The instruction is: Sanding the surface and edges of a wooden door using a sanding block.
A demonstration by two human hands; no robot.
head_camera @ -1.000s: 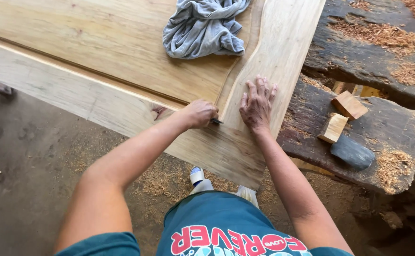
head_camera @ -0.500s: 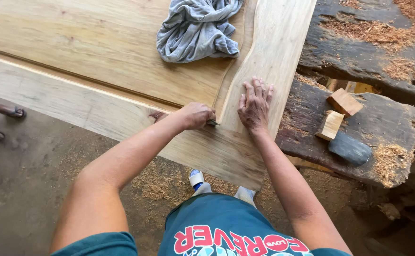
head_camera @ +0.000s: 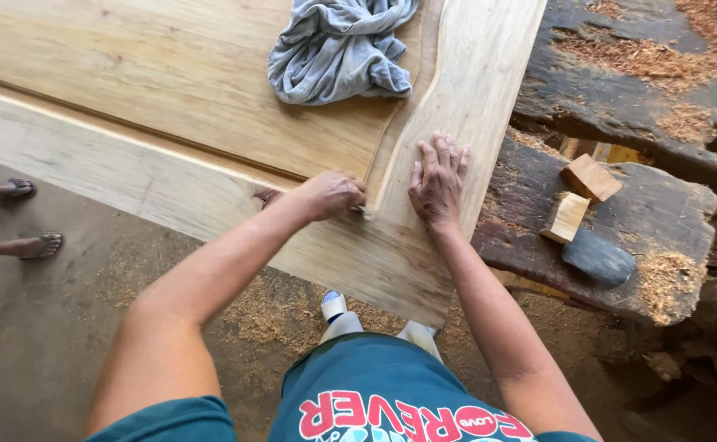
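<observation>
A large pale wooden panel (head_camera: 170, 98) with a curved frame piece (head_camera: 473, 90) lies in front of me. My left hand (head_camera: 332, 195) is closed around a small tool, mostly hidden, its tip (head_camera: 363, 210) pressed where the curved piece meets the panel's groove. My right hand (head_camera: 438, 182) lies flat with fingers spread on the curved piece, just right of the left hand. A crumpled grey cloth (head_camera: 338, 49) rests on the panel farther away.
A dark rough slab (head_camera: 620, 98) on the right carries two small wood blocks (head_camera: 579, 196), a dark grey stone (head_camera: 597, 258) and sawdust. Another person's feet in sandals (head_camera: 23, 217) stand at the left. Sawdust covers the floor (head_camera: 268, 311).
Both hands stay in the same spot on the wood. The other person's feet have come further into view at the left as my view shifted.
</observation>
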